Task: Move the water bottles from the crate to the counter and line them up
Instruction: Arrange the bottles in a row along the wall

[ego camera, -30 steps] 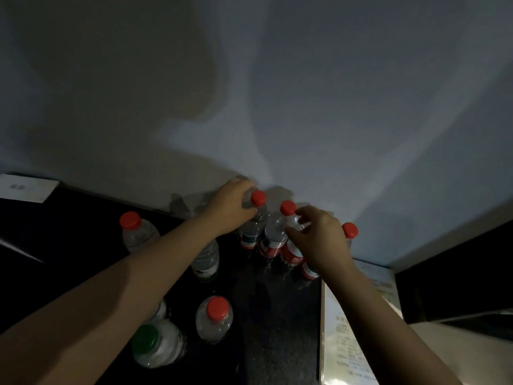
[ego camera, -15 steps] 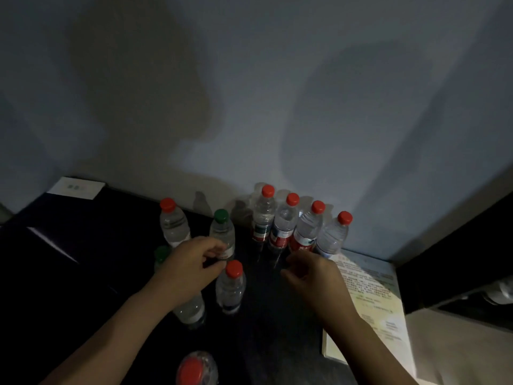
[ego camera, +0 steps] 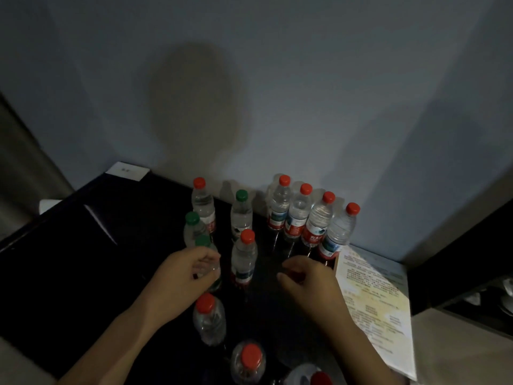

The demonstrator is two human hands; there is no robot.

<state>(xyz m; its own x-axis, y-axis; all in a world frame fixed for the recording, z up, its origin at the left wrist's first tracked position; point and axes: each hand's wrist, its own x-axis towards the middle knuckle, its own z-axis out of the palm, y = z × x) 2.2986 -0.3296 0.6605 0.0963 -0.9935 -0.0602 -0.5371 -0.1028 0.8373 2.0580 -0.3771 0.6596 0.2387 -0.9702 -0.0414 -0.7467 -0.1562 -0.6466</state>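
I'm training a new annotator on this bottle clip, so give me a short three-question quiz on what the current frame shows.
1. True or false: the four bottles in the row against the wall all have red caps.
2. The left hand grips a bottle with which cap? A red, B green, C blue.
3. What lies on the counter just right of that row?
Key: 1 true. 2 B, the green-capped bottle. 3 a printed sheet.
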